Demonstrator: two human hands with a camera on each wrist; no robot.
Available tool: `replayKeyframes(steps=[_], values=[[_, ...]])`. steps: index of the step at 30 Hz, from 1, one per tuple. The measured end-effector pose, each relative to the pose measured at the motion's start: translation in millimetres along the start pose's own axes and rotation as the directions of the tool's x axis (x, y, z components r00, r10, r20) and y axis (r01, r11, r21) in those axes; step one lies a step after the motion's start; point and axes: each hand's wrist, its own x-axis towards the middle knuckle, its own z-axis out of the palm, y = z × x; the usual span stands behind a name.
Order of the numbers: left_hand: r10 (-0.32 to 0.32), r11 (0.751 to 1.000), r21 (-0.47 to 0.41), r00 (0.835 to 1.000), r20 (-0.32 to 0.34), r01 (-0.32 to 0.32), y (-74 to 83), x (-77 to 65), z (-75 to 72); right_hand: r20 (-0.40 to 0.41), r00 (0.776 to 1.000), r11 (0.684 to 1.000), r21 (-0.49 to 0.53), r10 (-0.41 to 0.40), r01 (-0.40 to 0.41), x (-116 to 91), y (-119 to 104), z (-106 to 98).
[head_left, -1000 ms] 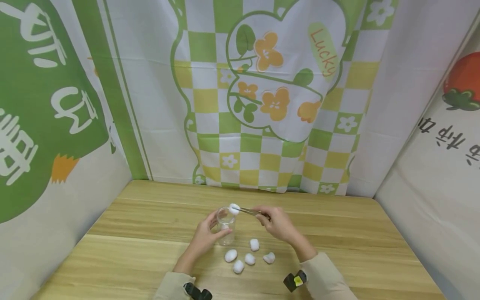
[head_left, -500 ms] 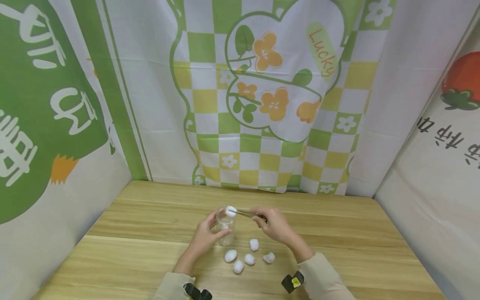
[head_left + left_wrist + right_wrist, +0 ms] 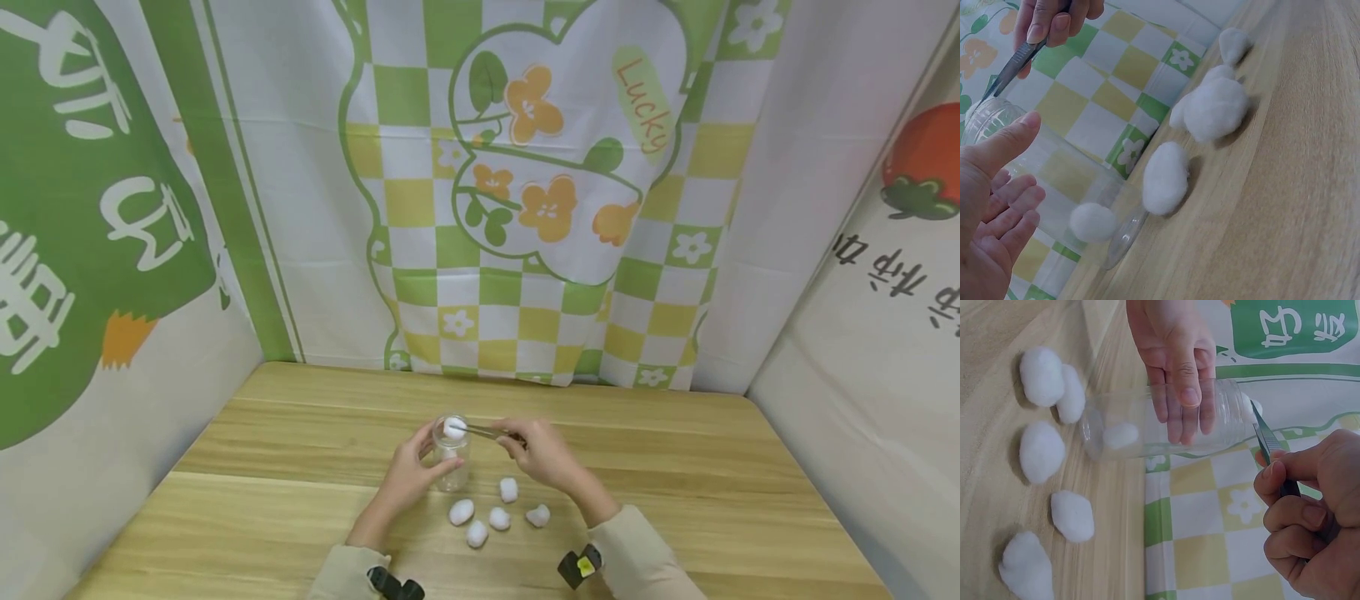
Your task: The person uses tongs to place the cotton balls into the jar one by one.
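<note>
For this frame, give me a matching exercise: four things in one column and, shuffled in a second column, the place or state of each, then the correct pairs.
Things
1. clear plastic jar
2. metal tweezers
3. white cotton ball at the jar's mouth
4. five loose white cotton balls

Places or states
A. pinched by the right hand
B. lying on the wooden table
C. held upright by the left hand
D. gripped in the tweezer tips

Pairs: 1-C, 2-A, 3-D, 4-B

Light wood-grain desk point(image 3: 285, 467) bears one clear jar point(image 3: 452, 467) standing upright and five loose white cotton balls point(image 3: 498, 517) clustered just beside its base.
</note>
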Motion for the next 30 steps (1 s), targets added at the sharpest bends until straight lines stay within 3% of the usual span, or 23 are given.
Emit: replayKeyframes(steps=[6, 22, 30], values=[[0.021, 1.0, 0.012, 1.0, -0.001, -0.021, -0.1, 0.5, 1.0, 0.01, 1.0, 1.0, 0.004, 0.015, -0.015, -0.8, 1.2, 1.9], [-0.021, 1.0, 0.006, 1.0, 0.005, 0.021, 0.3, 0.0, 0.9, 0.042, 0.999, 0.999, 0.031, 0.026, -0.028, -4.9, 5.6, 0.8], [0.004, 1.0, 0.007, 1.0, 0.004, -0.004, -0.4, 0.1, 0.5, 0.047, 0.998, 0.997, 0.068, 0.028, -0.032, -7.3, 7.5, -0.4]])
